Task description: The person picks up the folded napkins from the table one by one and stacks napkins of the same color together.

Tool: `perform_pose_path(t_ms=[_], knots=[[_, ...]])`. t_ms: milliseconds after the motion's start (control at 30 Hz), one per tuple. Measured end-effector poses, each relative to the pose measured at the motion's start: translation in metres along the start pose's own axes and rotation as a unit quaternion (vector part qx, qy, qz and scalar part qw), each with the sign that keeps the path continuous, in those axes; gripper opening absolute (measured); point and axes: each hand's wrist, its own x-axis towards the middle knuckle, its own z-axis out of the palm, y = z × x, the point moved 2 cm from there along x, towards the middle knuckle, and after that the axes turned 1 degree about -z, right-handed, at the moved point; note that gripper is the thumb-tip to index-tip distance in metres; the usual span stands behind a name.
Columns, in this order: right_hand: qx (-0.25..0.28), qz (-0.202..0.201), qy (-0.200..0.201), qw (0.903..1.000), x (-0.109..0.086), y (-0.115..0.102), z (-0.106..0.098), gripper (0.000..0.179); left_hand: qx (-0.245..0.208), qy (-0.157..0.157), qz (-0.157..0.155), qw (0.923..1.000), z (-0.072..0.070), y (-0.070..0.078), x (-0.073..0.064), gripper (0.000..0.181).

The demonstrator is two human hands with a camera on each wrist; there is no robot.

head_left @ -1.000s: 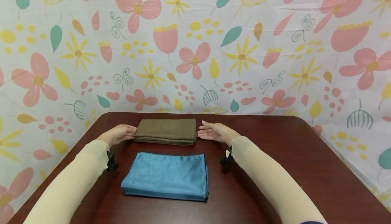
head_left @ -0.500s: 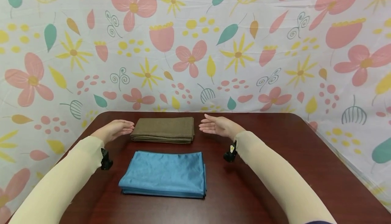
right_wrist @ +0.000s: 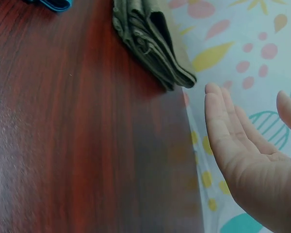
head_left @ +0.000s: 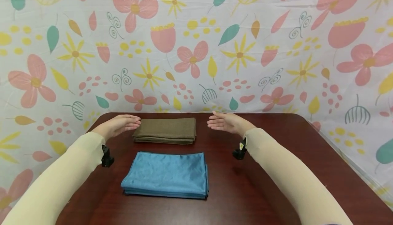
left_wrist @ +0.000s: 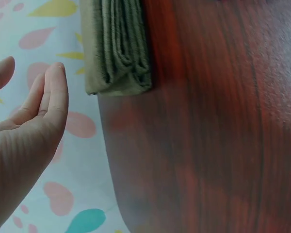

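Observation:
A folded olive-brown cloth point(head_left: 165, 130) lies near the far edge of the table, its layered ends showing in both wrist views. My left hand point(head_left: 121, 125) is beside its left end, fingertips overlapping the cloth's corner in the head view; the fingers are straight and hold nothing. Off the cloth's right end, with a gap between, my right hand point(head_left: 228, 122) is raised with straight fingers and thumb apart, also holding nothing. Nearer to me lies a folded shiny blue cloth point(head_left: 165, 174), with neither hand on it.
The dark red-brown table point(head_left: 276, 156) has rounded far corners. Right behind it hangs a white sheet point(head_left: 196, 92) printed with flowers and leaves. Small black devices sit on both wrists, under the cream sleeves point(head_left: 276, 174).
My right hand has moved right and up, away from the olive-brown cloth's end. The left hand drew off a little, then rose slightly and shifted right. Both cloths lie as before.

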Motion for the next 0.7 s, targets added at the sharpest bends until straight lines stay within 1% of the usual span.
perform_pose_path(t_ms=[100, 267, 467, 600, 700], knots=[[-0.023, -0.004, 0.000, 0.9997, -0.005, -0.004, -0.004, 0.059, -0.009, -0.008, 0.000, 0.9999, 0.006, 0.007, 0.000, 0.056], [-0.069, -0.017, 0.005, 0.9975, -0.013, -0.011, -0.007, 0.058, -0.017, -0.032, 0.006, 0.9993, 0.019, 0.019, 0.001, 0.060], [-0.116, -0.037, 0.003, 0.9925, -0.024, -0.022, -0.009, 0.059, -0.011, -0.036, 0.011, 0.9992, 0.029, 0.035, 0.001, 0.061], [-0.138, -0.049, 0.010, 0.9892, -0.033, -0.030, -0.013, 0.062, -0.003, -0.046, 0.020, 0.9987, 0.037, 0.048, 0.000, 0.062], [-0.140, -0.055, 0.017, 0.9885, -0.040, -0.034, -0.016, 0.062, -0.001, -0.055, 0.025, 0.9982, 0.043, 0.058, -0.001, 0.061]])
